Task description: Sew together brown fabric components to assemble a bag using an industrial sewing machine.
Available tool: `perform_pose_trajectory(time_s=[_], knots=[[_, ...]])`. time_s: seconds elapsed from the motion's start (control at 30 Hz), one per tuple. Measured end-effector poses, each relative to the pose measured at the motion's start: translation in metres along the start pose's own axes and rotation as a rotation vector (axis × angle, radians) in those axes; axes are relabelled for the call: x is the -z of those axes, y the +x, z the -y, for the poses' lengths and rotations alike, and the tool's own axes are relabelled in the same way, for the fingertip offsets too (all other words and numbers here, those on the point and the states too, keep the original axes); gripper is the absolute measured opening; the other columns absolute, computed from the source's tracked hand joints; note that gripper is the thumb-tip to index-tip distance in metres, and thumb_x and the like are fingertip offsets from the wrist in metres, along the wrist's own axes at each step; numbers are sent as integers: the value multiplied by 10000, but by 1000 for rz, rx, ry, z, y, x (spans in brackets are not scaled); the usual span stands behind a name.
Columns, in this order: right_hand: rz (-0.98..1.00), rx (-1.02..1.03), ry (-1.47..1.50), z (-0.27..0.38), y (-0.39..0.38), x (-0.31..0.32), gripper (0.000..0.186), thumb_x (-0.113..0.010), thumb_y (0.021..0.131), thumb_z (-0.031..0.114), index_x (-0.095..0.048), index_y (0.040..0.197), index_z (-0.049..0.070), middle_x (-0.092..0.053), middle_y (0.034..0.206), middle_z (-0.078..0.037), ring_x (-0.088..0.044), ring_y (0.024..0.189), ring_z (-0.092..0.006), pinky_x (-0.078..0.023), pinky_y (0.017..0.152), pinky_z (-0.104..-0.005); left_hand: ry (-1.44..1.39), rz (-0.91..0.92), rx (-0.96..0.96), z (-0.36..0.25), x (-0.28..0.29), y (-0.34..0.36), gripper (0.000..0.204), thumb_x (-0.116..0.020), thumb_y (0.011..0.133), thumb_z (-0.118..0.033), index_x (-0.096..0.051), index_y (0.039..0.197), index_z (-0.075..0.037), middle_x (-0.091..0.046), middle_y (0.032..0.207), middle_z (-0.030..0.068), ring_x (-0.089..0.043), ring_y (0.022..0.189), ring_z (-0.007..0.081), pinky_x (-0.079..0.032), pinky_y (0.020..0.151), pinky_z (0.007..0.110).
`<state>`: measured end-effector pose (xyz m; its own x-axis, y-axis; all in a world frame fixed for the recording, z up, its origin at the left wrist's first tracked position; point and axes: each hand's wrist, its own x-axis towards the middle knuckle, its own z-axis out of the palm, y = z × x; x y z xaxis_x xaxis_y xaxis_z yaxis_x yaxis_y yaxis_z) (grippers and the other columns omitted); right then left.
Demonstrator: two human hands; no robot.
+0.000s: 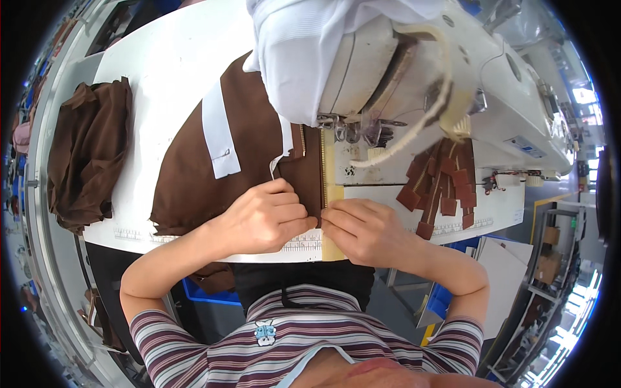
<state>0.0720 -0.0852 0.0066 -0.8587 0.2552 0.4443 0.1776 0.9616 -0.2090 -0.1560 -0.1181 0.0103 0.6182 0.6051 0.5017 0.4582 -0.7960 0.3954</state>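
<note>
A brown fabric panel with a pale strip on it lies under the sewing machine. Along its right edge runs a brass-toothed zipper, passing beneath the presser foot area. My left hand is closed on the panel near its front edge, fingers curled and thumb pointing toward the zipper. Beside it, my right hand pinches the near end of the zipper, with the fingertips of both hands almost touching. A narrow white strip stands up from the fabric just beyond my left fingers.
White cloth drapes over the machine head. A heap of brown fabric sits at the table's left. Several brown zippers with reddish-brown end tabs lie to the right. A printed ruler and yellow strip mark the white table's front.
</note>
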Motion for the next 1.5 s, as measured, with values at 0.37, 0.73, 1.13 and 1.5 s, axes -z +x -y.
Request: perform_pose_trajectory(time_s=[0.37,0.73,1.13,1.5], knots=[[178,-50,-154,-26,26,10,258,-635,666,88,-671,910,11,-616,950,-51,-599,846,-175,-490,661,-267,42,-9,-53,46,6,17,167,-669,655,-61,-689,814,-13,-533,669,33,-553,636,188,-469,617,315],[162,-178,86,-61,21,-9,221,-612,782,101,-611,992,33,-624,977,-102,-615,852,-225,-510,749,-368,213,6,-69,91,14,25,126,-734,655,-79,-719,780,-73,-639,798,77,-622,721,284,-500,630,387],[-119,-63,-211,-66,39,-17,111,-614,715,57,-614,826,45,-623,822,-50,-653,670,-214,-526,556,-349,130,-95,113,84,3,22,188,-743,687,-44,-735,870,-90,-664,813,62,-607,734,280,-517,643,360],[-167,-145,-159,-69,22,-15,140,-634,690,40,-645,822,86,-646,821,-36,-633,684,-202,-497,622,-340,284,-46,28,74,14,29,295,-692,635,3,-725,914,-84,-654,830,66,-608,716,262,-518,616,356]])
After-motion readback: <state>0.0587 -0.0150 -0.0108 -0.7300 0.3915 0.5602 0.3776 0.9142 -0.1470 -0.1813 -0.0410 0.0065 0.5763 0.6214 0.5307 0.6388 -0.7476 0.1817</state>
